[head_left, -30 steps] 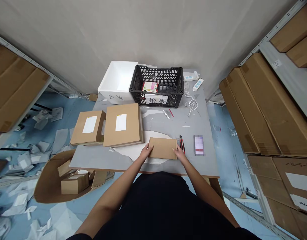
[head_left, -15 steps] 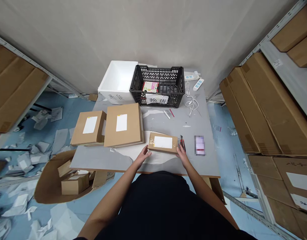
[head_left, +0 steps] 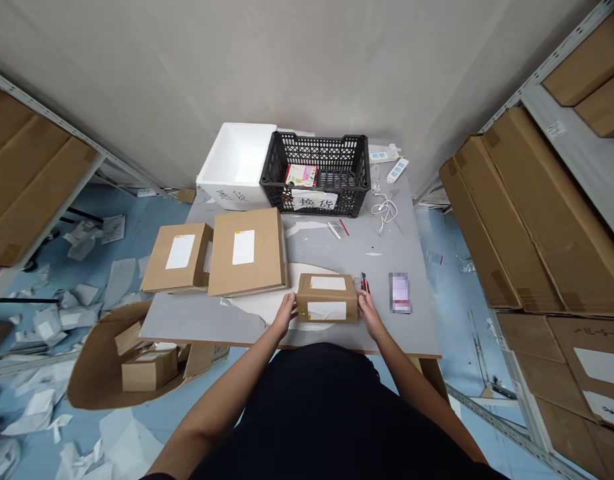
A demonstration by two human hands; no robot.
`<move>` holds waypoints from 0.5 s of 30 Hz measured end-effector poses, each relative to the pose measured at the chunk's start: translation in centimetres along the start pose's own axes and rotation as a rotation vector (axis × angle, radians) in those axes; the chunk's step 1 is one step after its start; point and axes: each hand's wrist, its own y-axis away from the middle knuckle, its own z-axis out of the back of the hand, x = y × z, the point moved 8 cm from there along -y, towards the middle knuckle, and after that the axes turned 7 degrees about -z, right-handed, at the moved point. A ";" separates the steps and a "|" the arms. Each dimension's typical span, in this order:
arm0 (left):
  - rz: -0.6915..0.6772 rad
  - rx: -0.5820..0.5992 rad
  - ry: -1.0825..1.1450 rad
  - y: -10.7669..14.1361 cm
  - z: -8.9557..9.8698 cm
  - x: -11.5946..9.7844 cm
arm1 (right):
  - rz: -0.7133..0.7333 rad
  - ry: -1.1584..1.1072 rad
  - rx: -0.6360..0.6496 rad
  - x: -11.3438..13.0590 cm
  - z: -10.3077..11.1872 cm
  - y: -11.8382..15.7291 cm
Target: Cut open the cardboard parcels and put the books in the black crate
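Observation:
A small brown cardboard box (head_left: pixel 307 288) with white labels on two of its faces is at the front of the grey table. My left hand (head_left: pixel 285 313) grips its left end, and my right hand (head_left: pixel 369 312) grips its right end. Two faces of the box show, so it is tilted toward me. A red and black cutter (head_left: pixel 365 282) lies just beyond my right hand, partly hidden. Left of the held box stand a larger labelled cardboard box (head_left: pixel 261 267) and a medium labelled one (head_left: pixel 161 273).
A black plastic crate (head_left: pixel 314 190) holding a small pack stands at the back beside a white foam box (head_left: pixel 241 153). A phone-like blurred item (head_left: pixel 400 293) lies at right, below a white cable (head_left: pixel 384 210). An open carton (head_left: pixel 94 360) sits on the floor at left.
The small box has been tipped toward me between both hands, so a second labelled face now shows. Both hands have closed onto its ends.

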 end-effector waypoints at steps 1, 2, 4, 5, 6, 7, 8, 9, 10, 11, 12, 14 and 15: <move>0.049 0.004 -0.006 0.3 0.1 0.7 | -0.048 -0.011 -0.012 -1.0 0.0 0.1; 0.090 0.025 -0.027 0.4 0.1 1.3 | -0.090 -0.017 -0.026 -1.8 0.0 0.2; 0.131 0.094 -0.090 0.4 -0.3 2.1 | -0.150 -0.011 -0.035 -3.1 -0.3 0.0; 0.122 0.125 -0.116 0.3 -0.5 2.2 | -0.157 0.000 -0.021 -3.3 -0.6 -0.1; 0.091 0.142 -0.139 0.0 -0.7 2.0 | -0.145 0.014 0.004 -3.2 -0.9 -0.2; 0.042 0.142 -0.161 -0.4 -0.6 1.7 | -0.114 0.027 0.038 -2.9 -1.3 -0.3; -0.020 0.129 -0.179 -0.7 -0.5 1.1 | -0.073 0.038 0.068 -2.3 -1.5 -0.4; -0.090 0.112 -0.198 -1.1 -0.3 0.5 | -0.032 0.043 0.084 -1.6 -1.7 -0.4; -0.163 0.101 -0.222 -1.3 -0.2 -0.2 | 0.002 0.043 0.084 -0.9 -1.6 -0.4; -0.235 0.091 -0.250 -1.5 0.0 -0.8 | 0.024 0.037 0.072 -0.3 -1.4 -0.4; -0.298 0.081 -0.279 -1.5 0.1 -1.4 | 0.040 0.034 0.053 0.3 -1.3 -0.3; -0.400 0.061 -0.336 -1.2 0.3 -2.1 | 0.068 0.065 0.009 1.2 -1.0 -0.4; -0.429 0.050 -0.355 -1.0 0.3 -2.2 | 0.092 0.105 -0.016 1.6 -1.0 -0.4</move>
